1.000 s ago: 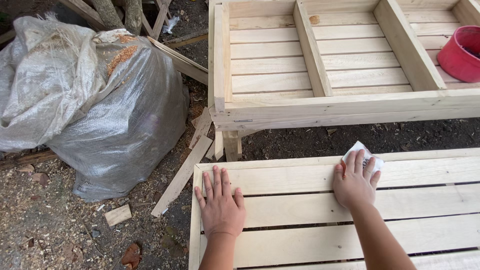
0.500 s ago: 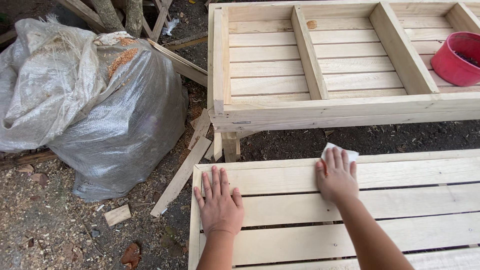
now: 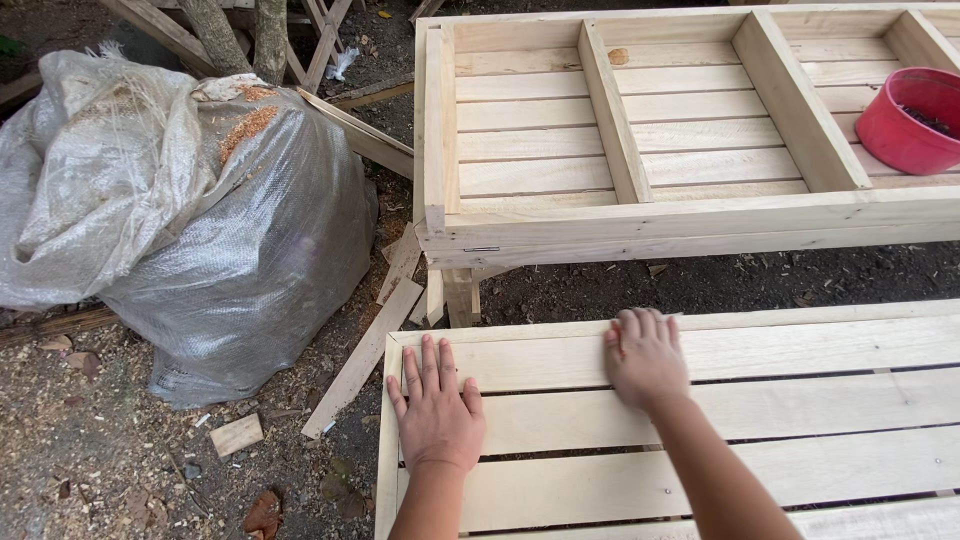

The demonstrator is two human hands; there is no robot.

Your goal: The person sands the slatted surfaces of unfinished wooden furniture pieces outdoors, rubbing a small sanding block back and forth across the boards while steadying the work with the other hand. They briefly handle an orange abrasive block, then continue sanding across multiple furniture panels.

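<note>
A pale wooden slatted panel [image 3: 820, 350] lies in front of me. My left hand [image 3: 435, 410] rests flat on its near-left corner, fingers spread, holding nothing. My right hand [image 3: 645, 355] presses down on the top slats further right, near the far edge. A small white piece, sandpaper or cloth, was under this hand in the earlier frames; now only a sliver shows at the fingertips, the rest hidden by the hand.
A larger wooden tray [image 3: 690, 215] with dividers stands beyond, with a red bowl [image 3: 910, 120] in its right compartment. A big grey woven sack [image 3: 200, 210] sits at the left on dirt and sawdust. Loose wood strips [image 3: 360, 360] and offcuts lie between the sack and the panel.
My right hand has slid left along the top slats with the white piece under it. The left hand has stayed where it was.
</note>
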